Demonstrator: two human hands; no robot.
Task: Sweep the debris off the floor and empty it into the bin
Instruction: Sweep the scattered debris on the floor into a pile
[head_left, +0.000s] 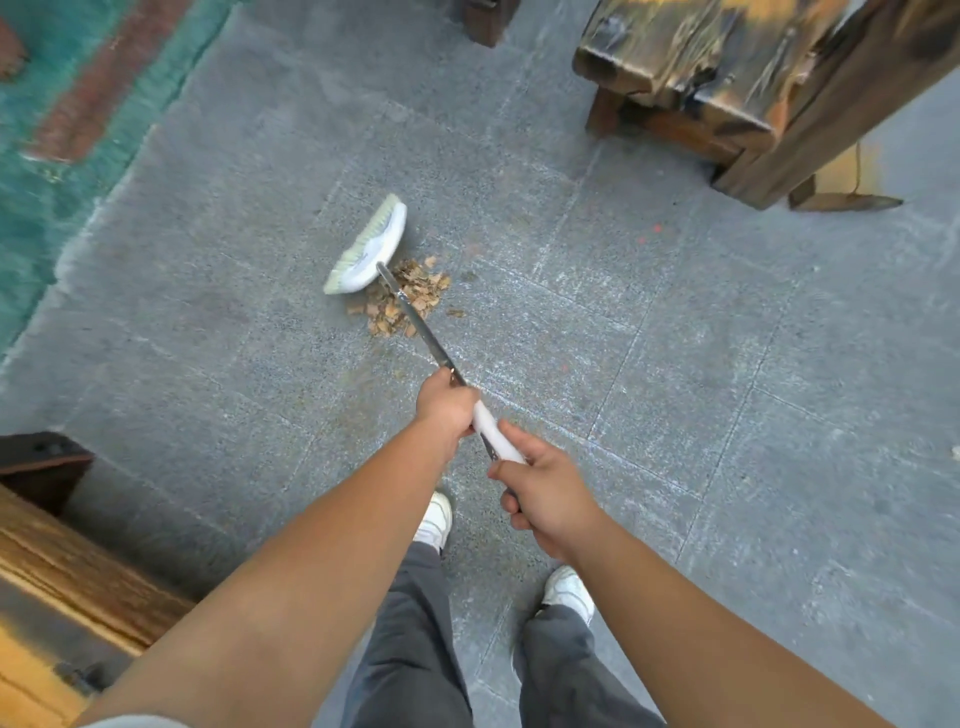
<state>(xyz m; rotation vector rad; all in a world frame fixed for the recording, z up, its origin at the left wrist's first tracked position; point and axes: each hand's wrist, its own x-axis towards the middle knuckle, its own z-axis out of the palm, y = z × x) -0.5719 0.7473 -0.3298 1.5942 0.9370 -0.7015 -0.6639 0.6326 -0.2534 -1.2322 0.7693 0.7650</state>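
Observation:
A broom with a white head (370, 245) and pale bristles rests on the grey floor, its metal handle (421, 325) running back toward me. A small pile of brown debris (404, 297) lies just right of the head, under the handle. My left hand (445, 405) grips the handle where metal meets the white grip. My right hand (545, 491) holds the white grip lower down. No bin is in view.
A dark wooden bench (691, 67) and a thick wooden post (831, 104) stand at the upper right. A wooden furniture edge (67, 566) sits at the lower left. Green and red ground (57, 104) borders the grey tiles at upper left. My white shoes (436, 519) stand below the hands.

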